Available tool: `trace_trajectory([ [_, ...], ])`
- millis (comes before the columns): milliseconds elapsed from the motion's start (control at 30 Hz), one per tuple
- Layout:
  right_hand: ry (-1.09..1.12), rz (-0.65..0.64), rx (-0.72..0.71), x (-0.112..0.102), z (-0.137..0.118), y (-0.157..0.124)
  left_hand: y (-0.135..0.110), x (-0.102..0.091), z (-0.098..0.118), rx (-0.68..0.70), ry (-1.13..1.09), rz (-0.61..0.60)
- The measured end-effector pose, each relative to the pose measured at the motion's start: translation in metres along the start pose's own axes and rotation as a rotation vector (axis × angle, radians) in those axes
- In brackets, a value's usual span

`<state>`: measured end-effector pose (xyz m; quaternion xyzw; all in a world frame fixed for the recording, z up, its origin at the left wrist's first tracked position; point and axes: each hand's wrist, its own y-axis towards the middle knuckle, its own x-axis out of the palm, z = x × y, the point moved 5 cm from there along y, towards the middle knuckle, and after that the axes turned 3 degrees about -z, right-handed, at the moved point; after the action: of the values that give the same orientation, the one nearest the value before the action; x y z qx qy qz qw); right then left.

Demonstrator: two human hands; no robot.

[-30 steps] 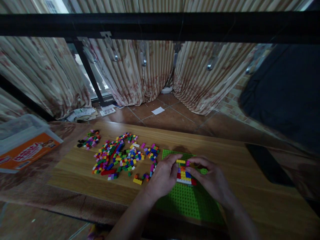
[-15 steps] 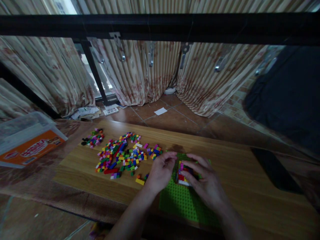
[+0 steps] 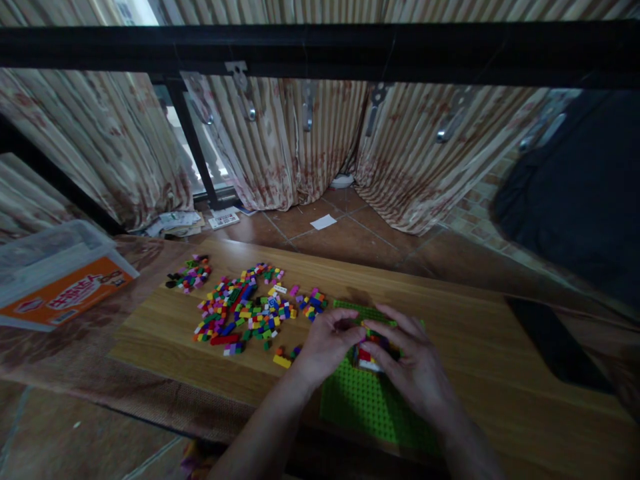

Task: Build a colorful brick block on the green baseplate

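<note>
A green studded baseplate (image 3: 367,407) lies on the wooden board (image 3: 165,333) in front of me. A small stack of mixed-colour bricks (image 3: 369,353) stands on the plate. My left hand (image 3: 327,347) and my right hand (image 3: 413,363) meet over the top of that stack, fingers curled and fingertips pinched together at its upper edge. Whatever the fingertips grip is too small to make out. A scatter of loose coloured bricks (image 3: 245,310) lies on the board to the left of my left hand.
A clear plastic box with an orange label (image 3: 60,280) sits at the far left. A dark flat phone-like slab (image 3: 555,343) lies on the board at the right. A black metal bar (image 3: 320,50) crosses overhead, with curtains and tiled floor behind.
Both hands have closed in over the brick stack, hiding the yellow piece seen on top a second ago. The view has shifted slightly.
</note>
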<state>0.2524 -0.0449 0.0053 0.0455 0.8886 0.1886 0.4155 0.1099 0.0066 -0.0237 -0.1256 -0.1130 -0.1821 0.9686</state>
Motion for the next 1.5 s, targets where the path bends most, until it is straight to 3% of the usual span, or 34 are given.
trace_trajectory([
  [433, 0.251, -0.135, 0.259, 0.004, 0.004, 0.000, 0.000, 0.004, -0.004, 0.042, 0.059, 0.064],
  [867, 0.324, -0.209, 0.245, 0.003, 0.001, 0.003, 0.000, 0.009, -0.004, 0.086, 0.085, 0.031],
  [1500, 0.310, -0.123, 0.257, 0.010, 0.004, 0.005, 0.000, 0.007, -0.009, 0.090, 0.035, 0.007],
])
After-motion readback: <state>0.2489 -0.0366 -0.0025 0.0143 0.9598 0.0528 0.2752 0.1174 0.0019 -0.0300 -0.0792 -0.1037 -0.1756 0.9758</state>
